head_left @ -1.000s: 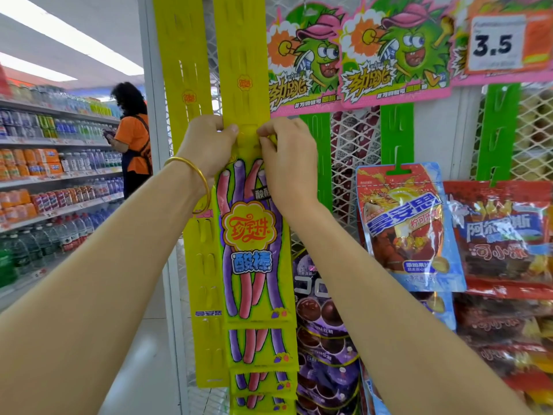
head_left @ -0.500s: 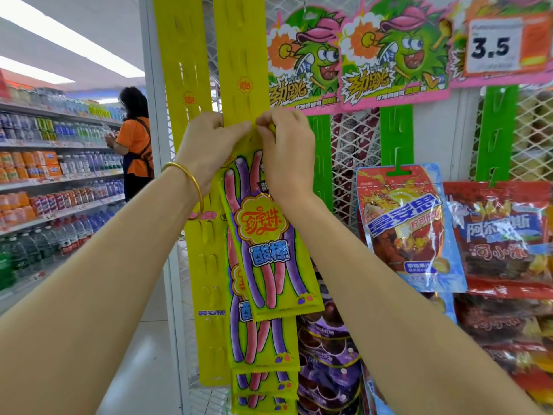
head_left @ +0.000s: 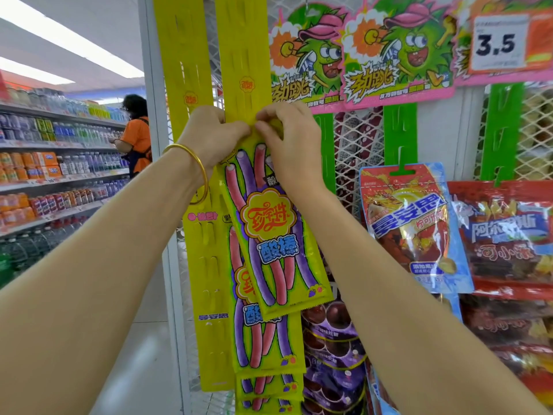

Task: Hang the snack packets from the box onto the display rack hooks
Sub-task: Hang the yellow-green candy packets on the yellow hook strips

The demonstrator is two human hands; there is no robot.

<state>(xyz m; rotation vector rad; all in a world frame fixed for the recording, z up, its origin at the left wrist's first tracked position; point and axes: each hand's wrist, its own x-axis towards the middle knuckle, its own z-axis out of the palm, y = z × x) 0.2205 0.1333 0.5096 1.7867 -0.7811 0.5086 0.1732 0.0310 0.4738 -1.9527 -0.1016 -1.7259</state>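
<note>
Two hands are raised at the display rack. The left hand (head_left: 209, 136) and the right hand (head_left: 288, 148) both have curled fingers (head_left: 270, 115) pinching the top edge of one snack packet (head_left: 270, 235), a yellow packet printed with pink and purple sticks. This top edge lies against the right yellow strip (head_left: 239, 40), about midway down its visible length. The packet hangs tilted, with its bottom corner past the strip's right edge.

Two yellow strips are in view. The left yellow strip (head_left: 179, 55) carries no packets. Below the held packet, three hung packets (head_left: 263, 342) of the same kind overlap on the right yellow strip; the lowest is cut by the frame edge.

Three green strips (head_left: 399, 130) hang to the right. One gold bangle (head_left: 197, 172) sits on the left wrist.
</note>
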